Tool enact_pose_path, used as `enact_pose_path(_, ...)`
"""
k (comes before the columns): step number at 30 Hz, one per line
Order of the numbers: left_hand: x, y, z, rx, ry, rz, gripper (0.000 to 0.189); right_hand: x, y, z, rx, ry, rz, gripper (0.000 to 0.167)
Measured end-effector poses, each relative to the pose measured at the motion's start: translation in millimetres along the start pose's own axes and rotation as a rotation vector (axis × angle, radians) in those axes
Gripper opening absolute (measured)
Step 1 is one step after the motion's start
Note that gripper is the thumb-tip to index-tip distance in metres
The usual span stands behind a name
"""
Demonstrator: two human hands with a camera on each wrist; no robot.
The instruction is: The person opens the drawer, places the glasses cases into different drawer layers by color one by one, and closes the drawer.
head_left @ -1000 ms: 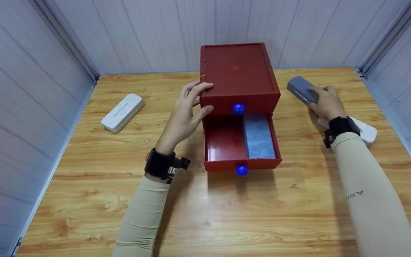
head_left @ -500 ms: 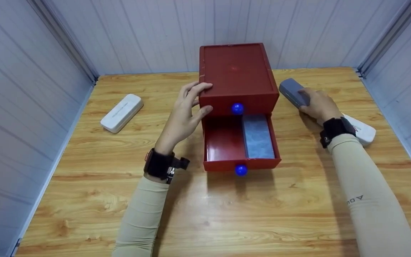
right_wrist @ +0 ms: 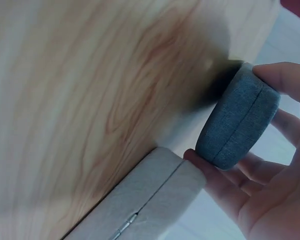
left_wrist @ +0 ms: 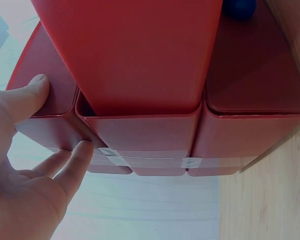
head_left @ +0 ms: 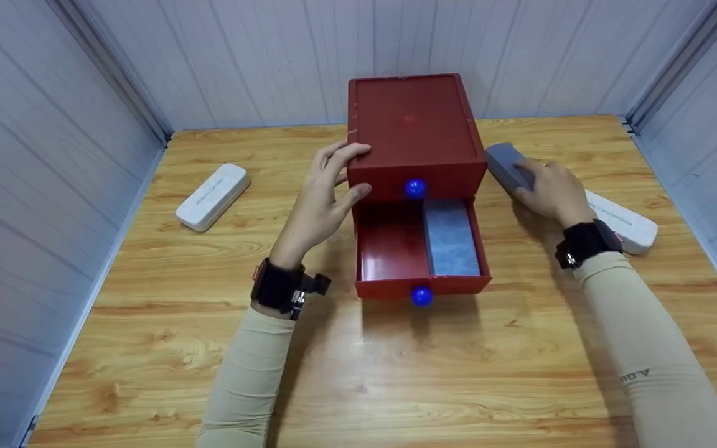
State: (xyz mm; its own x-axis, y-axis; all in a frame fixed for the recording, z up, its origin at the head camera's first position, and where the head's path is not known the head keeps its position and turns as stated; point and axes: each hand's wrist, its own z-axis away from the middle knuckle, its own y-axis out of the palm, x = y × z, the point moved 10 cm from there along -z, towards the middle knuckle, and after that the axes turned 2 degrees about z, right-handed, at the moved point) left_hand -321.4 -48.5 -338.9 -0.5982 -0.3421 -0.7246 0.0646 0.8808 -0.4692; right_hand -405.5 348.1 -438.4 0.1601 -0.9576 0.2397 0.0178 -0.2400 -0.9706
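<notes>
A red drawer cabinet (head_left: 417, 124) with blue knobs stands at the back middle, its middle drawer (head_left: 393, 249) pulled out. Inside that drawer, along the right side, lies a blue case (head_left: 452, 239). My left hand (head_left: 321, 202) holds the cabinet's upper left corner, thumb on the front (left_wrist: 32, 97), fingers on the side and top. To the right of the cabinet, my right hand (head_left: 554, 193) grips a grey-blue glasses case (head_left: 506, 163) between thumb and fingers. In the right wrist view the case (right_wrist: 237, 120) shows its end seam, close over the table.
A white glasses case (head_left: 621, 221) lies just behind my right wrist, its metal hinge showing in the right wrist view. Another white case (head_left: 213, 197) rests on the left of the wooden table (head_left: 396, 386). Pale panel walls (head_left: 271, 62) enclose the back and sides.
My right hand has moved left and slightly nearer with the grey-blue glasses case, uncovering more of the white case behind it. My left hand and the drawer have stayed put.
</notes>
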Motion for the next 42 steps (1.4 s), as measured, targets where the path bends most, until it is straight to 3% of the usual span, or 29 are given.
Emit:
enact_pose_path(19, -1.5, 1.9, -2.4, -0.002, -0.006, 0.007, 0.052, 36.4, -52.6, 60.8, -0.122, -0.046, -0.137, 0.061)
enact_pose_path(27, -2.8, 5.8, -3.9, 0.007, 0.007, -0.001, 0.052, 38.6, -73.9, 94.3, -0.116, 0.008, -0.155, 0.065)
enact_pose_path(31, -2.5, 6.2, -4.5, 0.008, 0.004, -0.001, 0.052, 43.2, -89.7, 111.3, -0.151, 0.004, -0.167, 0.064)
enact_pose_path(42, -2.2, 4.0, -3.1, 0.003, 0.007, -0.008, 0.054, 71.5, -130.0, 150.2, -0.321, -0.119, -0.207, 0.058)
